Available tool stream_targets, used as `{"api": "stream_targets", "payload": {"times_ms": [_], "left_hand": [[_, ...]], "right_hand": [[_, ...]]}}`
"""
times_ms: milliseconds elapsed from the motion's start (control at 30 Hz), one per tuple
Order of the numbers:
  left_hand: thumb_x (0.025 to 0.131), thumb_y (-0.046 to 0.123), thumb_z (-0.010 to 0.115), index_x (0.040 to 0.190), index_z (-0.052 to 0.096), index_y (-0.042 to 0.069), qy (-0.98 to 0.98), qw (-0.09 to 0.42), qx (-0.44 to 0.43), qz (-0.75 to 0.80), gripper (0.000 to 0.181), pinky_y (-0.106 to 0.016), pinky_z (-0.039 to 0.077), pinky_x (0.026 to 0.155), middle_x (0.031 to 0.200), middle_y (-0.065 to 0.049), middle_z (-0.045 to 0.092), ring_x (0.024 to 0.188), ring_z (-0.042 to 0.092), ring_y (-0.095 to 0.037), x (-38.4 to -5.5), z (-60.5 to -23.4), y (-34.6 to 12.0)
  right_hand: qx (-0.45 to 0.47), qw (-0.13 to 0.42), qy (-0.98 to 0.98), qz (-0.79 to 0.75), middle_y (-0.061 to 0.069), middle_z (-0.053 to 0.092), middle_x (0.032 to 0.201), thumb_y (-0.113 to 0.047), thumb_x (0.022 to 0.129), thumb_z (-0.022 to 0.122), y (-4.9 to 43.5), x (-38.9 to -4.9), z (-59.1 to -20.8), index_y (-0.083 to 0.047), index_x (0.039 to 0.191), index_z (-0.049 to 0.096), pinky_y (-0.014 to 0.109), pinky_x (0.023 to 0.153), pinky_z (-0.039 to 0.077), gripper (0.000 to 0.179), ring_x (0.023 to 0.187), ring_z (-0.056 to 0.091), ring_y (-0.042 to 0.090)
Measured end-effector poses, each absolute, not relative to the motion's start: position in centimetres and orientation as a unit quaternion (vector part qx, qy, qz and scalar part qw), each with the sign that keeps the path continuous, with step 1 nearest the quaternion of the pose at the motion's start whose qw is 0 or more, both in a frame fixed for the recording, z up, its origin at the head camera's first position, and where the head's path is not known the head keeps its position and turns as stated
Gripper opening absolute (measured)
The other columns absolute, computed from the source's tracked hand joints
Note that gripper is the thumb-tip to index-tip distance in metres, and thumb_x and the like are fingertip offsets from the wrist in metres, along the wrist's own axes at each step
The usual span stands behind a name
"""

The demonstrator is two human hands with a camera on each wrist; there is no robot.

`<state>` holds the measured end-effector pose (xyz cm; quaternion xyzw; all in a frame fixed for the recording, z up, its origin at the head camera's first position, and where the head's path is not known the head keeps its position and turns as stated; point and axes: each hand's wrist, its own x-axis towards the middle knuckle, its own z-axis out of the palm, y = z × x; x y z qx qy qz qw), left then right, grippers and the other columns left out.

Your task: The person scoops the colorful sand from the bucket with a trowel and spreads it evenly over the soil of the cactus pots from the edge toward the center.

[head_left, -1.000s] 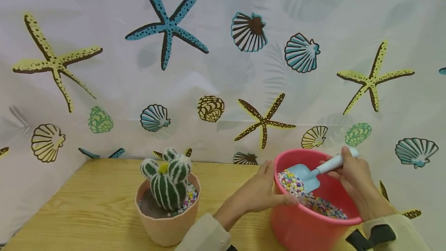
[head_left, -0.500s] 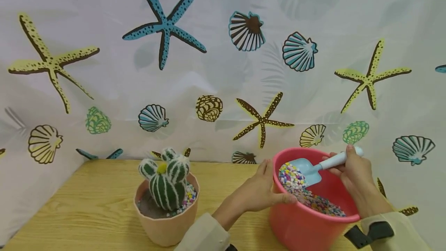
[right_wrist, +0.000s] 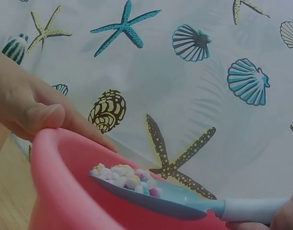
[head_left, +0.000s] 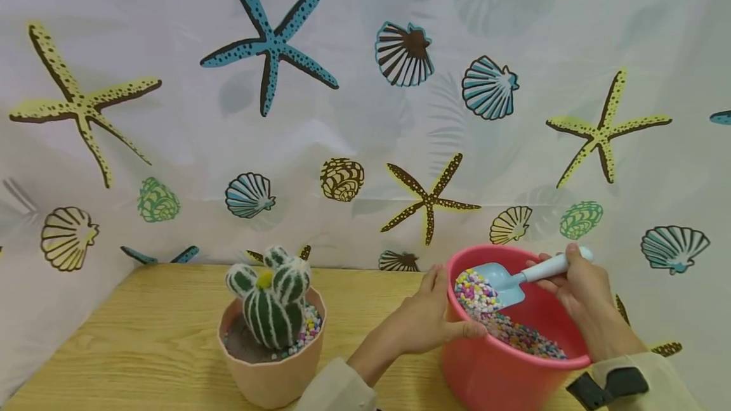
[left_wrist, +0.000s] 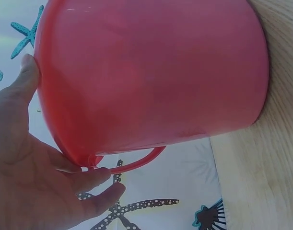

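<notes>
A red bucket (head_left: 485,366) with several coloured pebbles (head_left: 516,335) inside stands tilted at the table's right. My left hand (head_left: 425,319) grips its near-left rim, thumb over the edge; the left wrist view shows the bucket wall (left_wrist: 151,72) and my left hand (left_wrist: 36,163) against it. My right hand (head_left: 577,284) holds the pale handle of a small blue shovel (head_left: 502,281). The shovel's blade (right_wrist: 151,194) carries a heap of pebbles (right_wrist: 124,178) above the bucket's inside. A cactus (head_left: 271,300) stands in a peach pot (head_left: 271,373) to the left.
The wooden table (head_left: 143,347) runs left of the pot. A curtain printed with starfish and shells (head_left: 354,113) hangs close behind everything. The pot holds dark soil and some coloured pebbles (head_left: 311,322) on its right side.
The shovel has risen slightly out of the pebbles with a heap on its blade. My left hand stays on the rim.
</notes>
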<state>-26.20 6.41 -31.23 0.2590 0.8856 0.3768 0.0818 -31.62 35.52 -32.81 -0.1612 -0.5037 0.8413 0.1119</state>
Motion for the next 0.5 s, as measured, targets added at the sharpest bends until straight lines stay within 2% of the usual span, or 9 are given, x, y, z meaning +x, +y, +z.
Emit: {"api": "stream_targets", "payload": {"times_ms": [133,367,433,500], "left_hand": [[0.078,0.062,0.067,0.154,0.003,0.008,0.882,0.076,0.258,0.386,0.113,-0.054,0.043,0.101,0.161,-0.013,0.006,0.134,0.04,-0.04,-25.9,-31.7,6.1],[0.077,0.064,0.066,0.154,0.003,0.011,0.877,0.062,0.255,0.403,0.113,-0.057,0.04,0.103,0.161,-0.01,0.006,0.138,0.033,-0.042,-25.5,-32.2,6.0],[0.077,0.064,0.067,0.155,0.005,0.013,0.875,0.056,0.253,0.41,0.112,-0.057,0.042,0.1,0.161,-0.009,0.007,0.139,0.031,-0.042,-25.5,-32.3,6.0],[0.077,0.063,0.067,0.155,0.006,0.014,0.871,0.052,0.252,0.418,0.11,-0.057,0.043,0.1,0.161,-0.009,0.009,0.14,0.03,-0.041,-25.5,-32.5,6.1]], "right_hand": [[-0.16,0.095,-0.518,0.835,0.0,0.065,0.095,-0.05,0.083,0.06,34.5,-30.4,-32.1,-0.021,0.153,0.012,0.045,0.085,0.052,0.089,0.084,0.072,0.023],[-0.195,0.078,-0.513,0.833,0.002,0.049,0.112,-0.044,0.094,0.045,31.4,-27.6,-28.8,-0.025,0.154,0.005,0.039,0.09,0.046,0.074,0.08,0.069,0.017],[-0.201,0.08,-0.504,0.836,0.001,0.049,0.112,-0.044,0.094,0.045,31.1,-27.3,-28.4,-0.026,0.154,0.005,0.039,0.091,0.046,0.074,0.092,0.066,0.018],[-0.21,0.086,-0.502,0.835,0.002,0.047,0.117,-0.044,0.094,0.044,31.0,-27.1,-28.2,-0.027,0.154,0.005,0.039,0.093,0.044,0.073,0.11,0.058,0.02]]}}
